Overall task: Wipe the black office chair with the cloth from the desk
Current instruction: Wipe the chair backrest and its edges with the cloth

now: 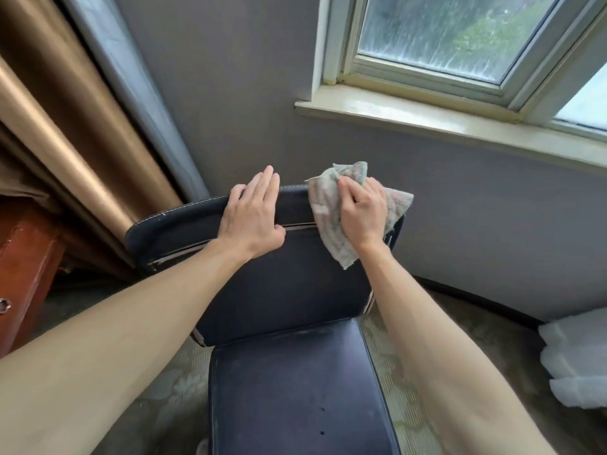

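Left hand (251, 218) flat on chair (279, 290) back, right hand (363, 211) around cloth (330, 234)

Chair (282, 290): smooth dark leather-like upholstery, dull sheen. Cloth (326, 221): rough woven fabric. Curtain (75, 126): glossy satin-like.

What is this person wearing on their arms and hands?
Nothing shows. The left forearm and right forearm are bare to the frame's edge, no sleeve in view. The left hand and right hand are ungloved, with no watch, bracelet or ring visible.
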`<state>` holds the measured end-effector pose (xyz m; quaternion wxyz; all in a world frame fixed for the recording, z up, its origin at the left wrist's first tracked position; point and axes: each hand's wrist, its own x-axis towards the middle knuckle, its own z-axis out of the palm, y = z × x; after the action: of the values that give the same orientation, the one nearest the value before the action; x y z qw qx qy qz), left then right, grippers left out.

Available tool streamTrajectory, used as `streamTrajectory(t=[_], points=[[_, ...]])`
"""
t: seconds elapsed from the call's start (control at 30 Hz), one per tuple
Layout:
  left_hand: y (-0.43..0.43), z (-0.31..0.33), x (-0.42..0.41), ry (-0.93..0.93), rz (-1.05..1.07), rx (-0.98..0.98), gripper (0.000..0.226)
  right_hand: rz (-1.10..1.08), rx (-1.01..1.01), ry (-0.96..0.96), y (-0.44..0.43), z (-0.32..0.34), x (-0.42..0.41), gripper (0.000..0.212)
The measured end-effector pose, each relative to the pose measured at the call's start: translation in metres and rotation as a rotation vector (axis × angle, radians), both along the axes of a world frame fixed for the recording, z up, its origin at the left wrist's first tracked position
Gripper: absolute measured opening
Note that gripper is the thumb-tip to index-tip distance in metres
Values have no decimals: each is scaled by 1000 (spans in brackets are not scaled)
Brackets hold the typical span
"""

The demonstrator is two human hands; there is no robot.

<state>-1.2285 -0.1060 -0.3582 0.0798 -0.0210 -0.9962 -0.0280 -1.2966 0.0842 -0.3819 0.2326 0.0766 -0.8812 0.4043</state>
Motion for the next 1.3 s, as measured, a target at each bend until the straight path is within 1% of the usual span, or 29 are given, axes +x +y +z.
streamTrajectory(t=[0.13,0.23,0.33,0.43,0.5,0.57,0.67,0.73,0.8,0.87,0.93,1.0,1.1,1.3], points=[[3,2,-1,-9,30,14,87,-142,-214,-122,48,-10,-15,27],[2,4,-3,-30,32,40,84,-208,-298,-187,51,-13,-16,29],[-2,6,-4,-30,33,72,80,-233,-324,-132,33,-9,-13,34],[-8,6,-1,-25,52,90,80,-156,-253,-25,11,-9,-8,28],[-12,5,1,-22,66,92,82,-77,-164,44,-12,-11,-2,22],[-14,4,3,-11,73,91,82,26,-59,127,-38,-13,7,22],[-17,4,5,-2,52,48,81,154,72,190,-57,-19,15,33],[-19,4,6,-35,21,-37,87,173,144,193,-52,-25,16,40],[-18,5,5,-65,-11,-113,91,149,161,187,-42,-32,16,43],[-13,7,2,-75,-55,-138,92,95,91,154,-36,-38,19,43],[-5,7,-1,-95,-89,-133,93,23,-32,97,-35,-44,24,42],[3,7,-3,-125,-86,-141,96,-54,-160,24,-33,-51,31,42],[8,5,-5,-122,-67,-174,98,-177,-319,-89,-27,-59,42,47],[6,4,-3,-98,-70,-195,99,-314,-369,-284,-24,-72,62,62]])
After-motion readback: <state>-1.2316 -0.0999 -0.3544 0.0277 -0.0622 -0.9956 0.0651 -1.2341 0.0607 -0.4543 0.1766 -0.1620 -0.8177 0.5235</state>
